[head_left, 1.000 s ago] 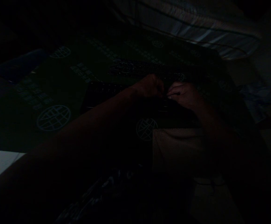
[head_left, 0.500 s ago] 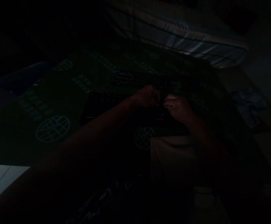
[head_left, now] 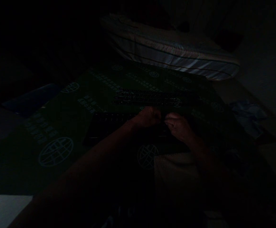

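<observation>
My left hand (head_left: 150, 116) and my right hand (head_left: 178, 125) are curled close together over what looks like a black keyboard (head_left: 103, 126) on the green sheet (head_left: 66, 123). It's too dark to tell if they hold anything. Small dark bits (head_left: 142, 95) lie in rows just past it.

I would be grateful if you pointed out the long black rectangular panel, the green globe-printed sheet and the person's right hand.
Long black rectangular panel (head_left: 104, 126): head view, left part.
Green globe-printed sheet (head_left: 76, 128): head view, bare left area.
Right hand (head_left: 178, 126): head view, back of hand.
</observation>
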### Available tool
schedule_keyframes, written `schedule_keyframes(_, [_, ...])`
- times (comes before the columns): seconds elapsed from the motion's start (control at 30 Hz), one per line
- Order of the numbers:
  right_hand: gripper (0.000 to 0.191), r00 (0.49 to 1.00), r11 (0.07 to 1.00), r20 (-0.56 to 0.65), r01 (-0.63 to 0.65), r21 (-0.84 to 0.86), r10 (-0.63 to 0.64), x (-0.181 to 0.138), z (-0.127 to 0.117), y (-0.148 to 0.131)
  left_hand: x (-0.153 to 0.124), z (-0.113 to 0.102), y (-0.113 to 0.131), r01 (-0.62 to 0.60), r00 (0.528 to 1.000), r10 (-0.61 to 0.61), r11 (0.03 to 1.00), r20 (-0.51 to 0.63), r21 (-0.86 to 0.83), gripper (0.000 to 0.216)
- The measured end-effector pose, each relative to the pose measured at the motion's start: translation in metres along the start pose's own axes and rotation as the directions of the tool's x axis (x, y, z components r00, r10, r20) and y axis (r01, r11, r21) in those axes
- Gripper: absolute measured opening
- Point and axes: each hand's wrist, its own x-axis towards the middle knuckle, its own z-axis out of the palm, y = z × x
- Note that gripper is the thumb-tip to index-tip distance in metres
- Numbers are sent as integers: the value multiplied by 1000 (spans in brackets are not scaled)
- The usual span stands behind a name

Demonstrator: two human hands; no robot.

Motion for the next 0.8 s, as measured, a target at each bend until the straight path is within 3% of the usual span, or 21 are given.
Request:
schedule_keyframes(0.37, [21,957,979,-256,-93,181,138,-9,1,-11,-8,-10,10,35,998,-38,998,51,57,26])
schedule_keyframes(0.57, [19,955,994,-278,-103,21,104,-14,4,-13,-13,-19,12,45,993,-57,992,99,121,38])
schedule_keyframes(0.8, [20,972,986,-235,-68,-150,31,-14,2,-18,-23,-46,10,75,994,-83,990,66,121,33])
